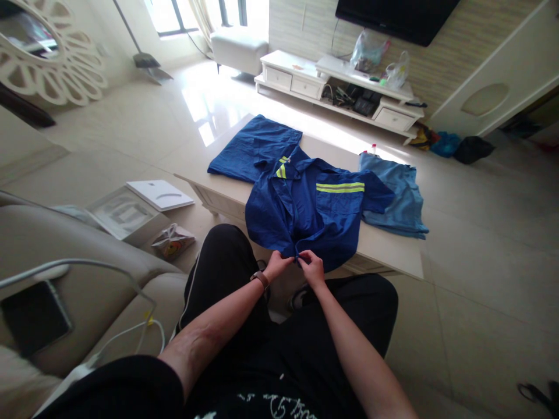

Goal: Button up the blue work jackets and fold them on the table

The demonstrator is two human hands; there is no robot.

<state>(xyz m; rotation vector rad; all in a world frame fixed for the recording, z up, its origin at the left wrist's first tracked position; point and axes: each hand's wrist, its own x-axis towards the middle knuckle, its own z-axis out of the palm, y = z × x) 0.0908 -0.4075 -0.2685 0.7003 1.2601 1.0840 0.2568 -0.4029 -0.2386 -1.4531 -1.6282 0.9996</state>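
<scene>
Jacket of dark blue cloth, with yellow bands at the collar and chest pocket, lies spread over the near edge of a low table, its lower part hanging towards the person's knees. At its bottom edge, the left hand and the right hand almost meet, each with thumb and fingers pinched on the fabric. A watch is strapped round the left wrist.

Beside the jacket, on the left of the table, lies another dark blue garment, flat and partly touching it. On the right, a lighter blue garment lies partly under the jacket's sleeve and hangs over the table's end; a bottle with a red cap shows just behind it.

On the floor to the left are an open box, a white lid against it and a small packet near the sofa. A dark flat device and a white cable lie on the sofa. Across the room, plastic bags sit on a long white cabinet, below a television on the wall.
</scene>
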